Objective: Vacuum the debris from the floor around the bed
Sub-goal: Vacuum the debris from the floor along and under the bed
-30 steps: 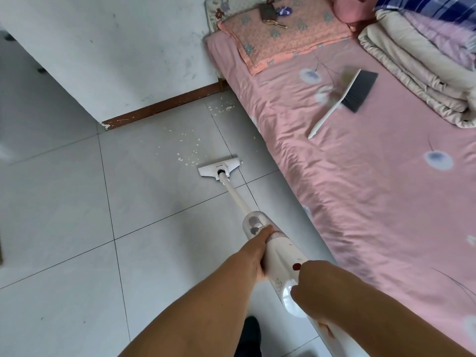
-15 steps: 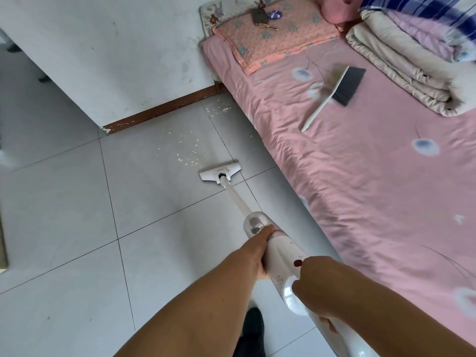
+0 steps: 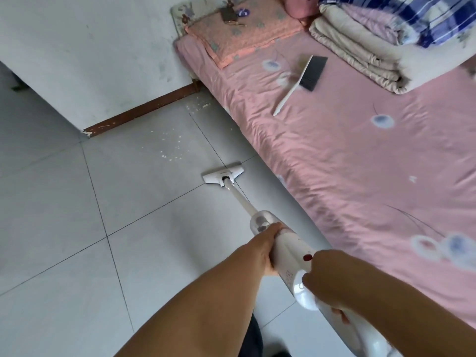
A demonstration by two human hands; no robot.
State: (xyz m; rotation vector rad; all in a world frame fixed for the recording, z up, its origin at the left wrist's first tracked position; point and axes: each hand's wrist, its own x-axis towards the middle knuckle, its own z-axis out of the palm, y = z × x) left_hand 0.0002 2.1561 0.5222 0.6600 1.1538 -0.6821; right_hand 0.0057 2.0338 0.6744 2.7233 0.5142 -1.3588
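A white stick vacuum [image 3: 288, 243] slants from my hands down to the grey tiled floor. Its flat head [image 3: 223, 173] rests on the tiles beside the bed [image 3: 334, 161], which has a pink sheet. My left hand [image 3: 262, 249] grips the vacuum's body just below the clear dust cup. My right hand [image 3: 325, 276] holds the handle further back. Pale crumbs of debris [image 3: 171, 148] lie scattered a short way beyond the head, and a second patch of debris [image 3: 197, 106] sits in the corner by the bed's head end.
A white wall with a brown skirting board [image 3: 139, 113] juts out at the far left. On the bed lie a hand brush [image 3: 304, 78], a peach pillow [image 3: 244, 34] with keys on it, and folded quilts [image 3: 373, 47]. My dark shoe [image 3: 255, 338] shows at the bottom.
The vacuum head has slid back toward me, away from the crumbs it was touching. My hands keep the same hold, and the view has shifted a little.
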